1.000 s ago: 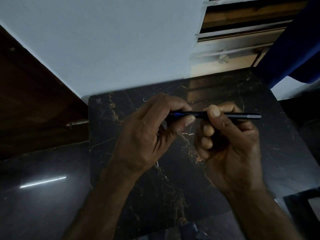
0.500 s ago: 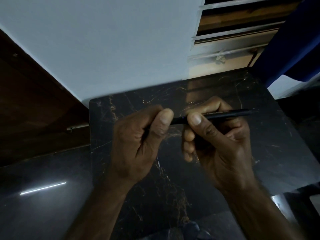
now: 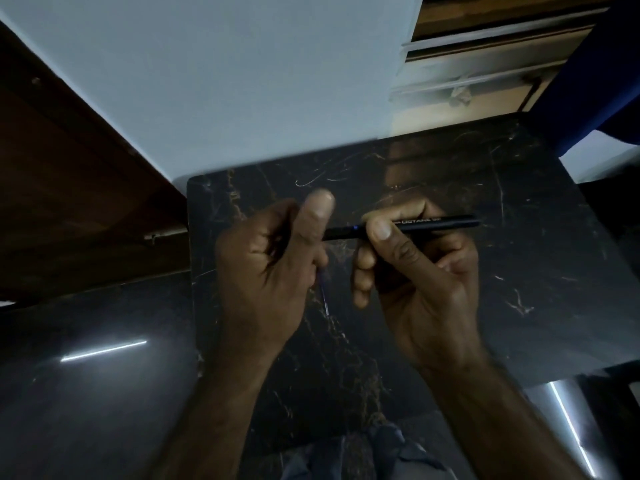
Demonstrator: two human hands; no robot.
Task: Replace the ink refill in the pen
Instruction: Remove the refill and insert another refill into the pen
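Holding at centre frame: your right hand (image 3: 422, 282) grasps the slim black plastic pen (image 3: 436, 223), thumb pressed across the top of the barrel, index finger curled behind it, the other fingers folded under.

Pen: nearly level, raised a little toward the right of the frame, above the dark veined marble tabletop (image 3: 519, 271). White lettering shows on the barrel just right of your thumb, too small to read in full. A small blue glint sits on the barrel just left of the thumb. The pen's left end passes behind your left thumb; you cannot tell from this view whether the left fingers touch it.

Your left hand (image 3: 266, 271): just left of the right hand, fingers curled tight into the palm, thumb standing up straight. A thin blue ink refill (image 3: 325, 296) sticks out from under those curled fingers, pointing down toward the bottom of the frame. The hand grips it; its upper part is hidden in the fist.

Surroundings:
- pale wall (image 3: 242, 81), top centre
- brown wooden panel (image 3: 69, 185), left
- slatted window (image 3: 485, 64), upper right
- blue cloth (image 3: 606, 81), far upper right
- glossy dark floor (image 3: 104, 393), lower left, with a bright streak of reflected light
- blue denim (image 3: 381, 452), bottom centre
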